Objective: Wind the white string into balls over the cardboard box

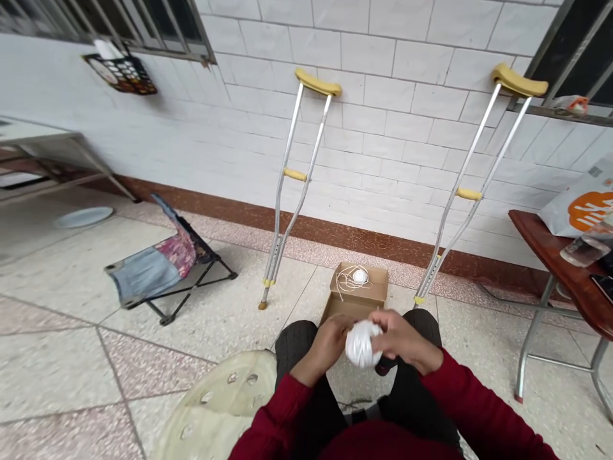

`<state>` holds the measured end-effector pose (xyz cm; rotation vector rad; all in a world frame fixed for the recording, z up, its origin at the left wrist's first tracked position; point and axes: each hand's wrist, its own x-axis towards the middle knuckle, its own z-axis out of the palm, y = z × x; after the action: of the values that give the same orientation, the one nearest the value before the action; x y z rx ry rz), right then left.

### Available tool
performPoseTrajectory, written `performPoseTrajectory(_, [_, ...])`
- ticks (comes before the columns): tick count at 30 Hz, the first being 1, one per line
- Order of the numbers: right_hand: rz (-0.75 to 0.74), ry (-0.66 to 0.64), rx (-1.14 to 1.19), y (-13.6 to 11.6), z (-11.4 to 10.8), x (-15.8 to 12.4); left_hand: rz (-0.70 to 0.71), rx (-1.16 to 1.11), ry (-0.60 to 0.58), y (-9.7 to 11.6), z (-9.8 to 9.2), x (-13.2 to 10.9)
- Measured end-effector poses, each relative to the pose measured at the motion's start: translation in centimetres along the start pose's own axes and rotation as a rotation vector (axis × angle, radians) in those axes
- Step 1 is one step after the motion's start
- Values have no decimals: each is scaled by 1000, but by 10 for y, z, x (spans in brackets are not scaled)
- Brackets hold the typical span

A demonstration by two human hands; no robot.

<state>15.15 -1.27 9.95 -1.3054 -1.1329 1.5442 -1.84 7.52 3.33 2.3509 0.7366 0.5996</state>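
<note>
Between my two hands, above my lap, is a ball of white string [363, 345]. My left hand [329, 344] grips it from the left side, its fingertips partly hidden behind the ball. On the other side, my right hand [401, 337] has its fingers curled over the ball's upper right. Just beyond my knees, an open cardboard box [338, 300] lies on the floor. Inside its far part sits a smaller bundle of white string [359, 276] with loose loops around it. Whether a strand links the box to the ball I cannot make out.
Two crutches [294, 174] [468, 193] lean against the tiled wall. A low folding chair [148, 275] stands to the left, with a pale round plastic stool [220, 402] nearer me. At right is a brown table [558, 255] with a plastic bag [582, 201] on it.
</note>
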Motion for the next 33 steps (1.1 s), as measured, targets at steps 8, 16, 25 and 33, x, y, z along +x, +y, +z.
performPoseTrajectory(8, [201, 189, -137, 67, -25, 47, 242, 432, -50, 11, -29, 49])
performPoseTrajectory(16, [-151, 507, 123, 5, -59, 74, 82, 426, 22, 38, -14, 26])
performPoseTrajectory(25, [141, -93, 72, 8, -14, 14, 74, 172, -22, -9, -14, 40])
performPoseTrajectory(33, [200, 148, -214, 36, -44, 55, 267, 451, -27, 22, -54, 79])
